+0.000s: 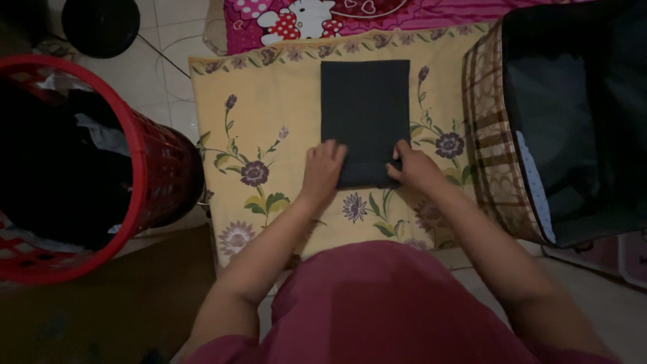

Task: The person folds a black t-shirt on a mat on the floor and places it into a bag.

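Left hand [323, 168] flat, fingers together, right hand [412, 166] pinching the near edge of the folded dark cloth [364, 118] on the flowered sheet [269, 114].

This is looking like a home, most likely a bedroom or living room floor where laundry is being handled. A yellow flowered cloth [283, 101] is lying spread over pale floor tiles [172, 40], serving as the work surface. Past its far edge a pink cartoon-print blanket [303, 20] is showing. Off its left edge a red plastic laundry basket [158, 168] is standing, holding dark clothes. At its right edge a plaid fabric bag [488, 135] is sitting open. Near the far left corner a cable [165, 57] is trailing across the tiles beside a round black object [101, 23].
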